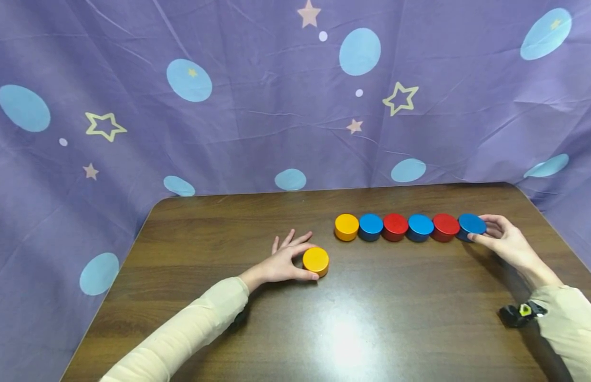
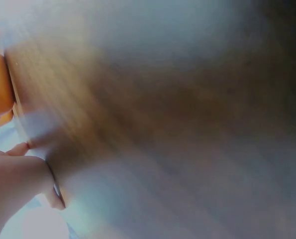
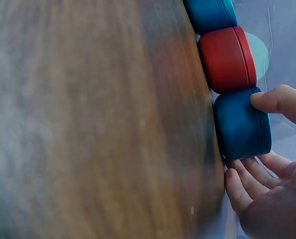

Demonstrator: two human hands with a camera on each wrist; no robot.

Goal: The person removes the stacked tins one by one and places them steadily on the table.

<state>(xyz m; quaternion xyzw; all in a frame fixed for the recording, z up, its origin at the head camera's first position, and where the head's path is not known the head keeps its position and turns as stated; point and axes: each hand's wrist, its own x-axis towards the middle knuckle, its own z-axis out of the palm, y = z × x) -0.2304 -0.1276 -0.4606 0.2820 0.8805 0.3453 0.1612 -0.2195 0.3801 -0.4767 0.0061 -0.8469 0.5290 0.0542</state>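
Thumb and index finger of my left hand (image 1: 282, 263) grip a round yellow tin (image 1: 316, 261) from its left side, the other fingers spread behind it. This tin stands in front of a row of similar tins. My right hand (image 1: 507, 243) pinches the blue tin (image 1: 471, 227) at the row's right end, thumb on the near side. From there leftward stand a red tin (image 1: 445, 227), a blue tin (image 1: 420, 227), a red tin (image 1: 394, 227), a blue tin (image 1: 371, 227) and a yellow tin (image 1: 346, 227). In the right wrist view the right-end blue tin (image 3: 241, 125) touches its red neighbour (image 3: 227, 59).
The brown wooden table (image 1: 190, 254) has a bright glare spot at its front middle. A purple curtain (image 1: 257, 106) with stars and blue ovals hangs behind it. A dark strap device (image 1: 520, 314) sits at the right wrist.
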